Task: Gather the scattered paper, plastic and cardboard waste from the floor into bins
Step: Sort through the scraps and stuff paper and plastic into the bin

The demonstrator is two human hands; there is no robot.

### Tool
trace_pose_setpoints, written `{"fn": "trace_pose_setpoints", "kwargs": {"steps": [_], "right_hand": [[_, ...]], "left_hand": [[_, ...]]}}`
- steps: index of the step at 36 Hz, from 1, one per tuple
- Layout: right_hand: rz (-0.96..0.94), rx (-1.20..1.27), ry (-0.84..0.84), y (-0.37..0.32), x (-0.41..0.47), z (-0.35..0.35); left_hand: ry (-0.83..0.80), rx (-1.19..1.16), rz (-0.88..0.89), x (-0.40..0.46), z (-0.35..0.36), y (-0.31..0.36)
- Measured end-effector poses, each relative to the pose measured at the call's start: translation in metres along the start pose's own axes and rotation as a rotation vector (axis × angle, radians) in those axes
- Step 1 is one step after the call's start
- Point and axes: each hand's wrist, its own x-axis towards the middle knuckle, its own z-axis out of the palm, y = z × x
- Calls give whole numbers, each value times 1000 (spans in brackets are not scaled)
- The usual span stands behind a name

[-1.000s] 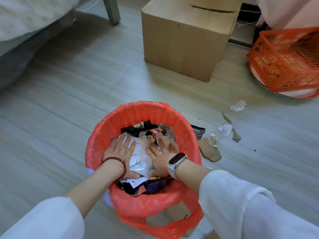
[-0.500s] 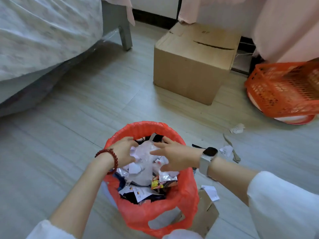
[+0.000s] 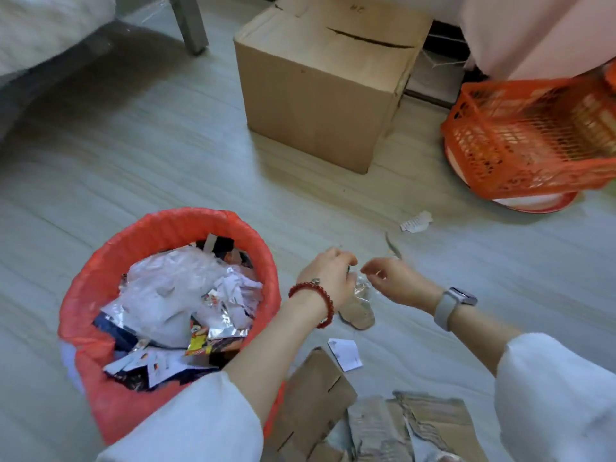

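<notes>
Change: both hands have left the bin (image 3: pixel 110 261) and moved right to the floor scraps.
Left hand (image 3: pixel 328 273): fingers curled, pinching clear plastic (image 3: pixel 361 290).
Right hand (image 3: pixel 396 281): loosely curled, reaching; grip unclear.
Meaning: pressing done, gathering resumes; cardboard (image 3: pixel 313 395) near the bin awaits.

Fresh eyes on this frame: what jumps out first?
The red-lined bin at lower left, heaped with wrappers and crumpled paper. Just right of it, the left hand and right hand meet over a clear plastic scrap on the floor. Behind stand a cardboard box and, far right, an orange basket.
</notes>
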Motion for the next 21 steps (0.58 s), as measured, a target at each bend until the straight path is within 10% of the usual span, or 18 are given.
{"fn": "trace_pose_setpoints", "kwargs": {"steps": [10, 21], "right_hand": [[-121, -157, 80, 109, 32, 85], [-416, -331, 112, 110, 82, 102]], "left_hand": [[-362, 262, -366, 18, 158, -25], [-251, 426, -435, 18, 204, -42]]}}
